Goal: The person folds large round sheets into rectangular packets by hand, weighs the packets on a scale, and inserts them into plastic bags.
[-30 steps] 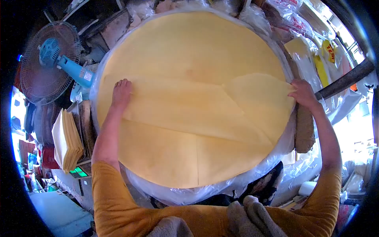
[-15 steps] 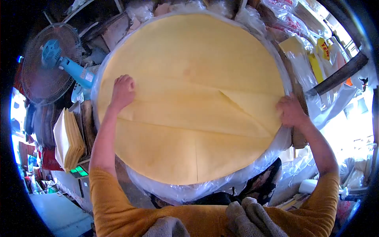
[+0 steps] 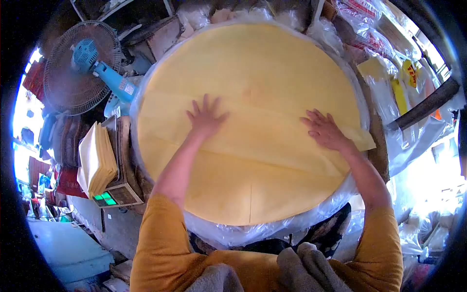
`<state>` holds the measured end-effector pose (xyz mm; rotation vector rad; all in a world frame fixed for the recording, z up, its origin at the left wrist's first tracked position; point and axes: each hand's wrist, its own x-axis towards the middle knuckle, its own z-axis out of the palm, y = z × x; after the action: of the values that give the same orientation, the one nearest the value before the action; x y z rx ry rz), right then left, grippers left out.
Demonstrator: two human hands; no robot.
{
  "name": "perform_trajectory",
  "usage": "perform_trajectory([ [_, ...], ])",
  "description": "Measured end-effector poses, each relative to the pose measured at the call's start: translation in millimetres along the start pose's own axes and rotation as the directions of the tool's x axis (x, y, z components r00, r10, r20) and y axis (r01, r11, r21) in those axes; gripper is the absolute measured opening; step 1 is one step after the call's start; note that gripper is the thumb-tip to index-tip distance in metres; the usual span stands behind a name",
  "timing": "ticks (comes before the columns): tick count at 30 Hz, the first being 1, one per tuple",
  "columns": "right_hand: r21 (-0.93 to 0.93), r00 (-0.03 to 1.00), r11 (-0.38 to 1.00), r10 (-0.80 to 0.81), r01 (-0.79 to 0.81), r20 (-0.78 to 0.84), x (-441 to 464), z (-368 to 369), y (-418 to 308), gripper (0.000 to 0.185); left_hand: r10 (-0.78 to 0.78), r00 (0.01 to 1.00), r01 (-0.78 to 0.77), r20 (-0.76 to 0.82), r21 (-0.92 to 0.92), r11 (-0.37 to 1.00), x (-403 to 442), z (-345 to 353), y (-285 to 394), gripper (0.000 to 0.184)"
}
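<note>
A thin, pale yellow sheet (image 3: 253, 180) lies over a large round work surface, whose rim (image 3: 233, 236) is wrapped in clear plastic. Near the sheet's middle left, my left hand (image 3: 206, 117) lies flat with fingers spread, slightly blurred. My right hand (image 3: 325, 129) rests on the right part of the sheet, fingers stretched out and apart. Neither hand grips anything. A crease runs across the sheet below both hands, and a short straight line goes down to its near edge. One corner (image 3: 365, 141) sticks out past the right rim.
At left, a stack of folded yellow sheets (image 3: 97, 160) sits on a scale (image 3: 121, 194) with a green lit display. Behind it stands a blue fan (image 3: 114, 80). On the right are plastic bags (image 3: 389, 97) and a dark bar (image 3: 428, 104).
My left hand has moved right and opened from a closed shape. My right hand has left the right rim, moved inward and spread. The raised triangular fold at right now lies flatter.
</note>
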<state>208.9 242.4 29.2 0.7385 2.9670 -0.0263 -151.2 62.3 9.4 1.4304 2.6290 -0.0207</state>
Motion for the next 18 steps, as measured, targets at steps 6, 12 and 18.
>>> perform_trajectory([
  [6, 0.058, 0.978, 0.976, 0.21, -0.209, -0.007, -57.9, -1.6, 45.9, 0.044, 0.434, 0.888, -0.44, 0.15, 0.014, 0.898, -98.5, 4.1, 66.7, 0.072],
  [12, 0.101, 0.924, 0.945, 0.275, -0.311, 0.267, -86.5, -20.3, 3.2, 0.037, 0.557, 0.816, -0.574, 0.158, 0.103, 0.812, -66.4, -7.4, 22.2, 0.057],
  [18, 0.196, 0.999, 0.979, 0.047, -0.049, 0.014, -80.7, -40.1, -117.0, 0.041, 0.597, 0.802, -0.597, -0.01, -0.039, 0.801, -133.6, 16.2, 9.5, 0.057],
])
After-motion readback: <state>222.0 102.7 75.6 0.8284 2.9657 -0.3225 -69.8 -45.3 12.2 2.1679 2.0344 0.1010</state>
